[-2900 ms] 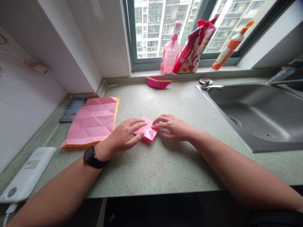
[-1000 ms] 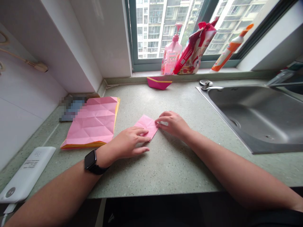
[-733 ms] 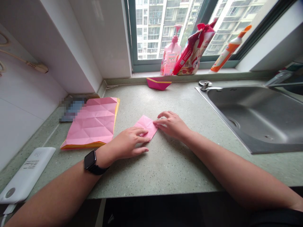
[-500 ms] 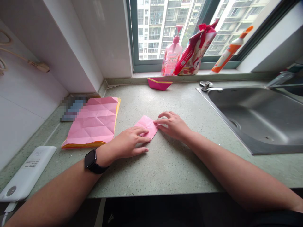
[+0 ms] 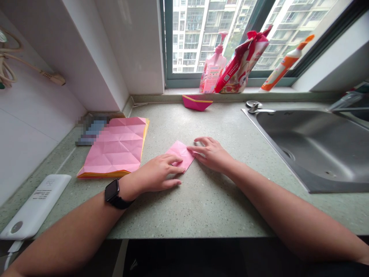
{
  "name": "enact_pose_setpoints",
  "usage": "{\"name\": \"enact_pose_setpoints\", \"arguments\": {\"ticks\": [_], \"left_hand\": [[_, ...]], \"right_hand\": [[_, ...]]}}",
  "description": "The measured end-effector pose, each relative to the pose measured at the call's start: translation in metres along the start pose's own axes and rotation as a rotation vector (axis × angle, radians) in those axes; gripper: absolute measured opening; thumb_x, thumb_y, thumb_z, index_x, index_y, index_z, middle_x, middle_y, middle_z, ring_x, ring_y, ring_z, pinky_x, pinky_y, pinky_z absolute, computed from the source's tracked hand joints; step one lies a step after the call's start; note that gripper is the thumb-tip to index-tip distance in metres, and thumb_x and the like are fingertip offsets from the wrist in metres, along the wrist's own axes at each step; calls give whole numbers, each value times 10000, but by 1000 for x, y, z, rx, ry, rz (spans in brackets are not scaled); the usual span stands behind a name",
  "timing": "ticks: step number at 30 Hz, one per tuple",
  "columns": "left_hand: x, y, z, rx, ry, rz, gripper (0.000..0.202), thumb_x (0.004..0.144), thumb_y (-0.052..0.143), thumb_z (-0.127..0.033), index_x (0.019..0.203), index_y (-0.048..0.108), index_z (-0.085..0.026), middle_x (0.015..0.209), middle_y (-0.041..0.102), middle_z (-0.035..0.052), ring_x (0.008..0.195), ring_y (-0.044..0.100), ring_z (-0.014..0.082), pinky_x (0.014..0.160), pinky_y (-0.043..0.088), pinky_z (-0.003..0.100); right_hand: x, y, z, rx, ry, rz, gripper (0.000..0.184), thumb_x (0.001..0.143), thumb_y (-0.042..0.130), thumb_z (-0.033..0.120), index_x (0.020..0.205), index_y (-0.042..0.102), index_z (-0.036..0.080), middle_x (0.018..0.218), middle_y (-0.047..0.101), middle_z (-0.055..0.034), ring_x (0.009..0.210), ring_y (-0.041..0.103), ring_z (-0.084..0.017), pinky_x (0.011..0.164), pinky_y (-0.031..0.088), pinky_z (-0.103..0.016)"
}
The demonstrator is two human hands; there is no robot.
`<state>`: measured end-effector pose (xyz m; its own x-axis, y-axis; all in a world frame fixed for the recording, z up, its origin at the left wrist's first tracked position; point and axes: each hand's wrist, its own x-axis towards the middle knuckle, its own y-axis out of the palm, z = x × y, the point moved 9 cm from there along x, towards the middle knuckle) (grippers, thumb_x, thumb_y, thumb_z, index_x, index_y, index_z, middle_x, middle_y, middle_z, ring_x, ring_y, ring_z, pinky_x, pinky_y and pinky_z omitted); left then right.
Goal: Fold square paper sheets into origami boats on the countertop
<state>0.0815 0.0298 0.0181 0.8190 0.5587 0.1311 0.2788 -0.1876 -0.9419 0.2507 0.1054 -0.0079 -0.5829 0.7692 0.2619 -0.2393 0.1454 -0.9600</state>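
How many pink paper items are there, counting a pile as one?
3: pink folded paper square touched by left hand and right hand, deep pink paper boat beyond, creased pink paper pile at left. More may be hidden.

The left hand (image 5: 158,172) partly hides folded paper (image 5: 179,148).

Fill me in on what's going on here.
A person's left hand rests on the near-left part of a small, folded pink paper, while the right hand touches its right edge. The paper lies on the counter. A creased pink sheet tops a pile to the left, and a magenta paper boat stands below the window.
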Motion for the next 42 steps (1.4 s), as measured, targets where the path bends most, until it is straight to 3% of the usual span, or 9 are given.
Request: {"name": "enact_pose_setpoints", "arguments": {"ticks": [5, 10, 12, 16, 23, 28, 33, 37, 42], "left_hand": [[1, 0, 1, -22, -11, 5, 324, 1031, 816, -373, 1332, 807, -253, 1526, 694, 139, 1390, 675, 344, 1210, 545, 495], [1, 0, 1, -20, 0, 7, 329, 1032, 813, -361, 1336, 809, -235, 1529, 692, 154, 1388, 678, 353, 1203, 550, 501], [1, 0, 1, -23, 0, 4, 328, 1030, 816, -361, 1334, 809, -240, 1531, 692, 150, 1391, 677, 350, 1205, 549, 497], [0, 0, 2, -31, 0, 6, 337, 1028, 823, -351, 1345, 805, -240, 1548, 681, 154, 1414, 665, 355, 1228, 533, 510], [0, 1, 3, -55, -12, 9, 358, 1020, 832, -343, 1363, 800, -246, 1563, 674, 152, 1428, 659, 353, 1237, 527, 513], [0, 0, 2, -46, 1, 9, 337, 1033, 810, -348, 1354, 803, -245, 1570, 673, 157, 1425, 665, 362, 1219, 546, 523], [2, 7, -1, -28, 28, 24, 523, 1083, 743, -406, 1574, 661, -247, 1694, 582, 170, 1583, 537, 377, 1336, 425, 570], [2, 14, -3, -14, 23, 66, 627, 1099, 719, -449, 1679, 544, -288, 1759, 520, 138, 1684, 395, 390, 1408, 242, 665], [-2, 0, 1, 3, 7, 0, 471, 1102, 716, -419, 1557, 674, -307, 1677, 600, 129, 1594, 512, 359, 1387, 296, 659]], "right_hand": [[-1, 8, 1, -62, -5, 45, 417, 1149, 588, 408, 1544, 722, 395, 1590, 647, -146, 1497, 570, -404, 1234, 495, -630], [-2, 20, -5, -44, 36, 116, 518, 1138, 591, 407, 1654, 595, 447, 1736, 546, -87, 1642, 427, -442, 1314, 374, -722], [-2, 17, -7, -29, 30, 88, 488, 1126, 625, 409, 1612, 641, 453, 1750, 535, -69, 1650, 421, -431, 1318, 371, -724], [-1, -2, -11, 15, -3, -62, 202, 1075, 738, 434, 1219, 877, 407, 1670, 612, -44, 1600, 490, -380, 1301, 421, -690], [1, -19, -10, 53, -70, -139, 117, 1010, 824, 367, 926, 903, 345, 1506, 730, -60, 1485, 578, -375, 1236, 484, -670], [0, -22, -2, 40, -67, -117, 104, 1013, 806, 348, 957, 890, 327, 1441, 766, -78, 1403, 633, -374, 1196, 503, -667], [-3, -32, 14, 127, -95, -167, 203, 1057, 746, 363, 1233, 840, 322, 1371, 794, -82, 1257, 704, -309, 1150, 542, -564], [-3, -20, 28, 177, -131, -58, 154, 1031, 793, 377, 1165, 848, 324, 1258, 825, -58, 1156, 733, -283, 1075, 559, -498], [-2, -11, 28, 200, -99, 5, 149, 980, 862, 356, 1124, 854, 318, 1217, 837, -40, 1119, 752, -275, 1037, 554, -477]]}}
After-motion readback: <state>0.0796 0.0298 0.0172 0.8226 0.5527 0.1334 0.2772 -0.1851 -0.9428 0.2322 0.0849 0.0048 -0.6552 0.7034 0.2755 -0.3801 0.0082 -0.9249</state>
